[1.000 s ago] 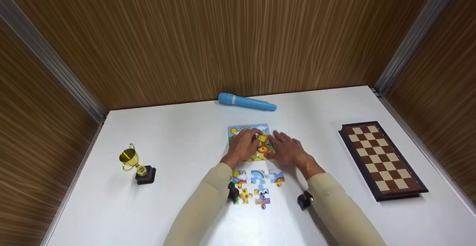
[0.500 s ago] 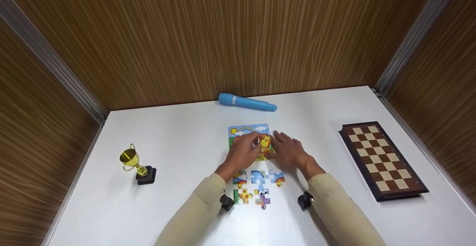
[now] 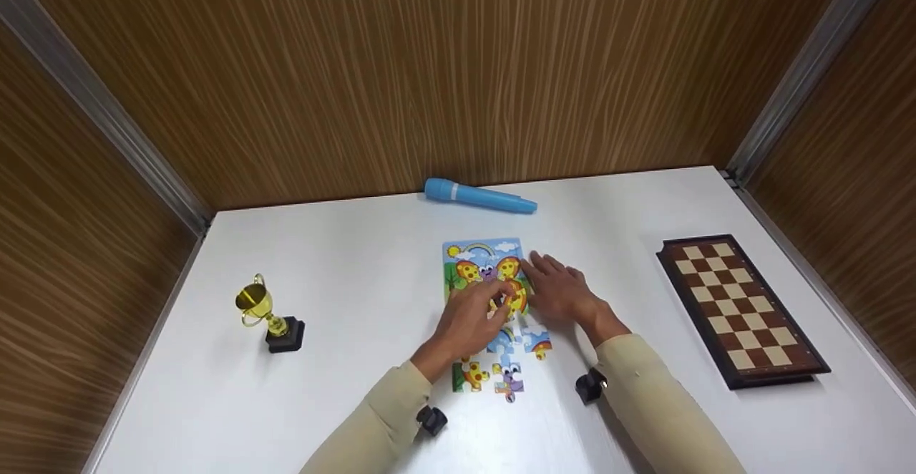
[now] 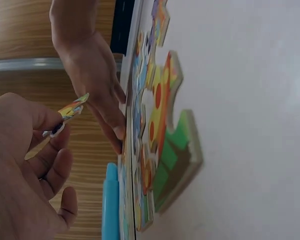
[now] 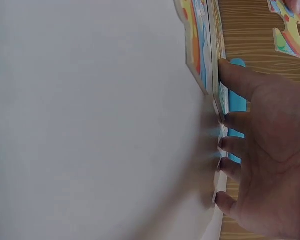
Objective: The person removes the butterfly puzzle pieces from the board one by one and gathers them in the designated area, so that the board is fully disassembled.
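Between thumb and index finger, my left hand pinches a jigsaw piece, tilted and raised above the table. The piece carries yellow, orange and green print, seen best in the right wrist view. Below and behind it lies the puzzle board with a butterfly, sun and rainbow picture; the left hand covers its lower part. My right hand rests at the board's right edge, fingers spread and thumb on the border. Loose jigsaw pieces, among them a purple-faced one and a green-yellow one, lie on the near side.
A blue toy microphone lies behind the board near the wooden back wall. To the left stands a gold trophy cup on a black base. A folded chessboard lies on the white table at the right.
My left hand has drawn back toward the near side with the jigsaw piece, uncovering more of the butterfly picture. The right hand stays at the board's edge.
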